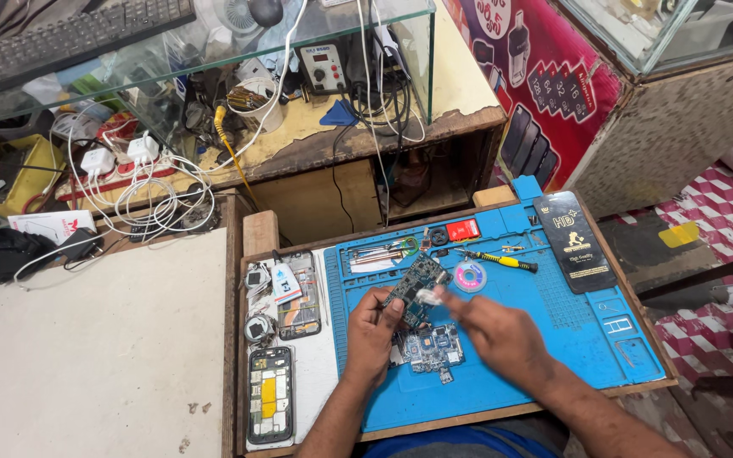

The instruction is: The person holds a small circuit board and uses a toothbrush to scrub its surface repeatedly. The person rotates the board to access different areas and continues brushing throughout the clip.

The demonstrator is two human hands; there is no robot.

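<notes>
The left hand [372,326] pinches a circuit board [416,284] above the blue mat [570,331]. The right hand [489,326], at its 3 o'clock, presses a small white piece [428,296] to the board, fingers together. Best done with the board steady and light pressure. Another board [433,348] lies at 6 o'clock.

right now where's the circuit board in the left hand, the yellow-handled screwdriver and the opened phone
circuit board [418,280], head view, middle of the board
yellow-handled screwdriver [505,261], head view, on the yellow handle
opened phone [270,394], head view, centre of its exposed inside
</notes>
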